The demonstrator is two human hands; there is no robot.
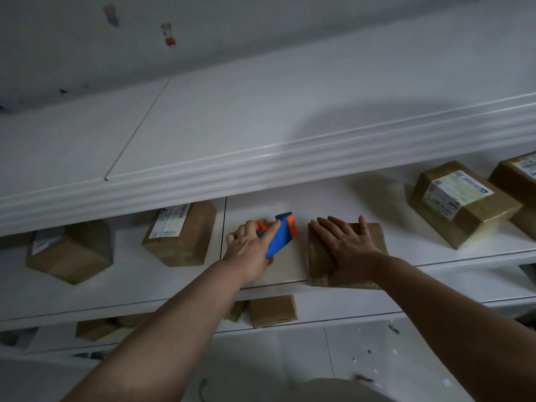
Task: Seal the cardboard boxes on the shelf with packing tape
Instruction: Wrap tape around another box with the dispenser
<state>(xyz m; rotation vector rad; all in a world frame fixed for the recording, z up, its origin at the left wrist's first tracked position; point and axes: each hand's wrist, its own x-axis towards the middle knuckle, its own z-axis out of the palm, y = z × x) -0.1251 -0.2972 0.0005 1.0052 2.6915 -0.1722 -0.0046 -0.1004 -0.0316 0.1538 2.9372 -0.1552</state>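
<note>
A small cardboard box (317, 256) lies on the white shelf (290, 268) near its front edge. My right hand (346, 245) rests flat on top of it, fingers straight and spread. Just left of it, my left hand (249, 245) grips a blue and orange tape dispenser (282, 235) that sits low over the shelf board, index finger stretched along its side. The dispenser is apart from the box, with a gap of bare shelf between them.
Two labelled boxes (181, 233) (69, 250) stand further left on the same shelf, and two more (461, 203) (519, 181) to the right. An upper shelf ledge (261, 166) overhangs. More boxes (272, 310) sit on the shelf below.
</note>
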